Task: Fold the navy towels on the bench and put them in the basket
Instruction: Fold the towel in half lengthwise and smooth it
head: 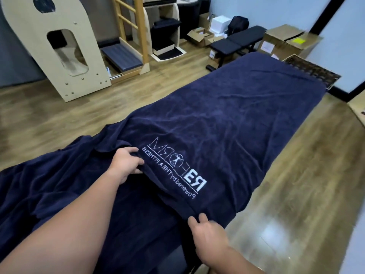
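Observation:
A long navy towel [227, 119] with a white embroidered logo lies spread along the bench, reaching to its far end. More navy towel cloth [49, 194] lies rumpled at the near left. My left hand [126, 165] grips the spread towel's near edge by the logo, fingers curled round the hem. My right hand [207, 232] pinches the same near edge at its right corner, thumb and fingers on the hem. A dark woven basket [314, 71] shows just past the bench's far right corner. The bench itself is hidden under the cloth.
Wooden floor surrounds the bench. A pale wooden exercise frame [55, 46] and a ladder unit [134, 32] stand at the back left. A black weight bench [235, 43] and cardboard boxes [284, 40] line the far wall.

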Demonstrator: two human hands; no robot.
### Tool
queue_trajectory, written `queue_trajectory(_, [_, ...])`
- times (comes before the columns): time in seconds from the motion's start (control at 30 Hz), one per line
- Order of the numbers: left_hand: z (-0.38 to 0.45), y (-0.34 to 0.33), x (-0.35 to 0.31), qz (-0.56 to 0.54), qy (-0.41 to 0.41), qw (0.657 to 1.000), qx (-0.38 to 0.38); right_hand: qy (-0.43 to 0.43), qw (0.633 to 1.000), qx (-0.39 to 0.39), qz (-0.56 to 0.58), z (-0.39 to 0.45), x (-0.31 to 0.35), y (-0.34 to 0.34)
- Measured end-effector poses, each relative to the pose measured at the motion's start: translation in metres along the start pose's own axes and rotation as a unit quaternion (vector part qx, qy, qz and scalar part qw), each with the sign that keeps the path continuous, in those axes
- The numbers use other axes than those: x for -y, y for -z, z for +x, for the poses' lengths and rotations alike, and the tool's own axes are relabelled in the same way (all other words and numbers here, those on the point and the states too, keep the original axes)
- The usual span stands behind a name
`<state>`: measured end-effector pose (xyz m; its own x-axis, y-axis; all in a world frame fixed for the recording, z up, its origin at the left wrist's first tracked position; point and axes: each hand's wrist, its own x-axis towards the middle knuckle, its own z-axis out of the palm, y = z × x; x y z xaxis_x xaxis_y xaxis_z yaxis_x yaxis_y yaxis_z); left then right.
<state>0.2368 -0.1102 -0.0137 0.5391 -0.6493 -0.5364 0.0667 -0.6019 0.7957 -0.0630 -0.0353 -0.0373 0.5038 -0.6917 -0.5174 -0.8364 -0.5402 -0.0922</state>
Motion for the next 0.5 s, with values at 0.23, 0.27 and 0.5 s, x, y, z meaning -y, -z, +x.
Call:
queue_trajectory(0.23, [0.009, -0.019, -0.035, -0.057, -0.011, 0.998, 0.029, -0.081, 0.994, -0.073, 0.01, 0.012, -0.067, 0.043])
queue_trajectory(0.27, [0.01, -0.023, -0.041, -0.061, -0.02, 0.997, 0.031, -0.093, 0.992, -0.086, 0.006, 0.015, -0.078, 0.053])
queue_trajectory(0.5, [0.034, -0.078, -0.101, -0.026, -0.081, 0.996, -0.011, -0.182, 0.962, -0.199, 0.027, 0.037, -0.167, 0.109])
